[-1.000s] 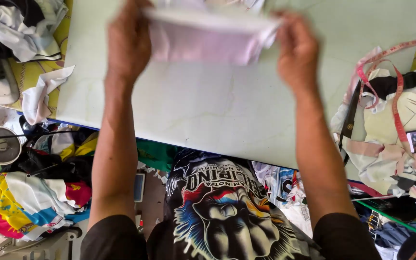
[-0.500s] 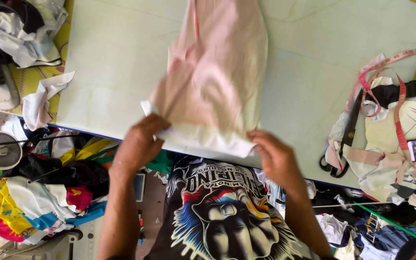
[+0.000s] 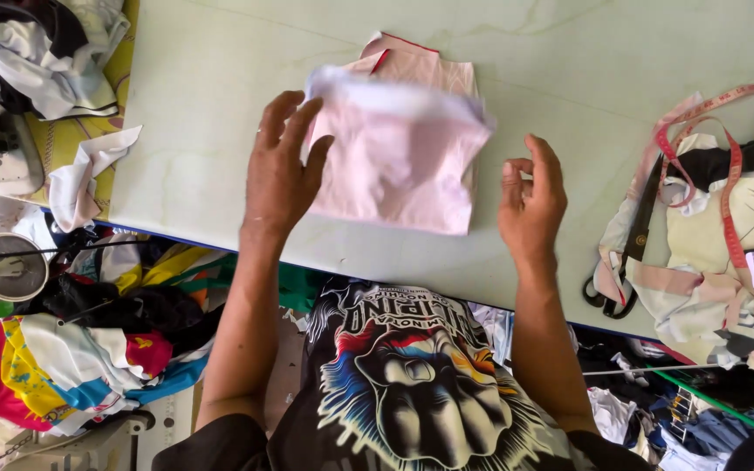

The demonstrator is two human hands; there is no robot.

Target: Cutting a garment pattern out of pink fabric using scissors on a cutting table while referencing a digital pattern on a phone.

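A pale pink garment [image 3: 403, 139] lies folded on the light green table [image 3: 202, 113], its collar end pointing away from me. The folded-over top flap is blurred with motion. My left hand [image 3: 281, 166] rests spread on the garment's left edge, fingers apart. Just off the right edge, my right hand [image 3: 532, 196] hovers with fingers loosely curled and nothing in them, not touching the cloth.
Black scissors [image 3: 626, 253], a pink measuring tape [image 3: 726, 174] and cream cloth pieces [image 3: 743, 235] lie at the table's right. White and dark clothes [image 3: 37, 44] pile at the left, with a white scrap [image 3: 89, 170]. Colourful garments [image 3: 63, 366] heap below the table edge.
The pink garment was held up high, then its lower end was gripped near the table's front edge; now that end is folded over away from me and both hands have let go.
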